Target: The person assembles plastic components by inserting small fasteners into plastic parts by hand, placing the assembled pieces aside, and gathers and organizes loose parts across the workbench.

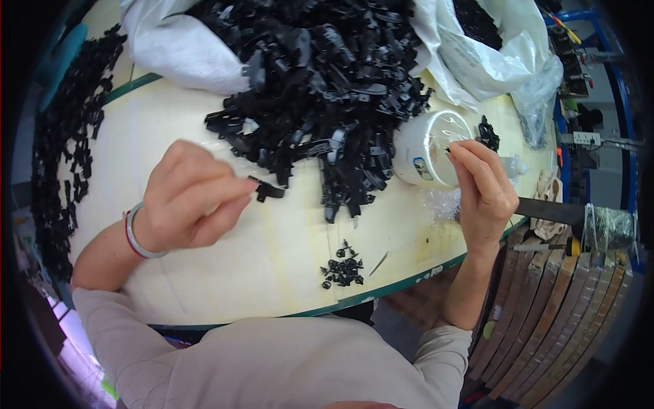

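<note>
Fingers of your left hand pinch a curved black part that sticks out to the right. Your right hand is up and pinches a tiny dark bit, too small to make out. Just left of your right hand is a white tub. Between your hands, closer to you, is a little heap of tiny black pieces on the table. Past your hands is a big pile of black parts. Farther past your left hand lies a white sack.
</note>
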`<state>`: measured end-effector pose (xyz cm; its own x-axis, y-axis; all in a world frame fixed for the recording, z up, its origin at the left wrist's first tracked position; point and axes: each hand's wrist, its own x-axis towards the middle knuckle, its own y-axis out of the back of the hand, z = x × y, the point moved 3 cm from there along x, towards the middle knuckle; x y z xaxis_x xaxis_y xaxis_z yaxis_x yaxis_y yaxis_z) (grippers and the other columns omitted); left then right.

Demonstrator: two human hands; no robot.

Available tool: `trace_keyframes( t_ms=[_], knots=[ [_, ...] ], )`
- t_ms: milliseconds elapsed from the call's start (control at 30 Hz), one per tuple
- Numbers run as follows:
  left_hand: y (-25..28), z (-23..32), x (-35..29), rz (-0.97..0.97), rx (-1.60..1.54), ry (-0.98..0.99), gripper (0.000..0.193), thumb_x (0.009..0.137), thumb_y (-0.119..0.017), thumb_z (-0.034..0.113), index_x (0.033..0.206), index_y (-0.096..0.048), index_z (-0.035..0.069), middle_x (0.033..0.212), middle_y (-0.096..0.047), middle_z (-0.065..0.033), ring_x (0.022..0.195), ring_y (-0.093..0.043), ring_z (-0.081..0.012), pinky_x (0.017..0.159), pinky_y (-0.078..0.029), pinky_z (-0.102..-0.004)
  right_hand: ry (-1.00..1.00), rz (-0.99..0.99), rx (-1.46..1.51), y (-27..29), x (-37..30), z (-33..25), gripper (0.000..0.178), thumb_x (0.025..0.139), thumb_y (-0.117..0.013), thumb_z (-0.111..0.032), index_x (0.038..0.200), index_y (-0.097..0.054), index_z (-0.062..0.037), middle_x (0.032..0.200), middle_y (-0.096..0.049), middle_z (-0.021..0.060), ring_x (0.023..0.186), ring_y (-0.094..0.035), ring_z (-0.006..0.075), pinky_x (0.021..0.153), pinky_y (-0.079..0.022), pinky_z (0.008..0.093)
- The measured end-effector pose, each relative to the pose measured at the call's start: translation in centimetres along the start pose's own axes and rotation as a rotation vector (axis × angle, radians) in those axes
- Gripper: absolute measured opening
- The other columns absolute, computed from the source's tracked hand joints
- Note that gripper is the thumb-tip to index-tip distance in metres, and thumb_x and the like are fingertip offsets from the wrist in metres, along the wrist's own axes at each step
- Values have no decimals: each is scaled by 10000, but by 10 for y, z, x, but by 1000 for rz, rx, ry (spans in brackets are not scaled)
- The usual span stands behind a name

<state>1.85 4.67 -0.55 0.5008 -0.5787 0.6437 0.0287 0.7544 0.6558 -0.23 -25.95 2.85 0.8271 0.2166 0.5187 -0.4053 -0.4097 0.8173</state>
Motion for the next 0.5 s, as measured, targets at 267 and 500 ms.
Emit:
trace_keyframes(
  t_ms=[267,500],
  knots=[
    [-4,-3,4,-9,-6,71,280,644,-703,50,914,-631,34,811,-540,-75,688,-476,-216,597,-389,-303,-17,-58,-12,8,3,-10,155,740,-650,74,880,-652,7,879,-637,107,748,-624,196,650,-491,266],
    [-17,6,0,-244,110,94,291,630,-751,136,877,-619,60,843,-529,-60,704,-469,-213,595,-401,-285,-462,109,678,4,-39,-43,181,753,-583,139,893,-649,45,920,-622,142,654,-566,127,552,-463,211]
  ],
)
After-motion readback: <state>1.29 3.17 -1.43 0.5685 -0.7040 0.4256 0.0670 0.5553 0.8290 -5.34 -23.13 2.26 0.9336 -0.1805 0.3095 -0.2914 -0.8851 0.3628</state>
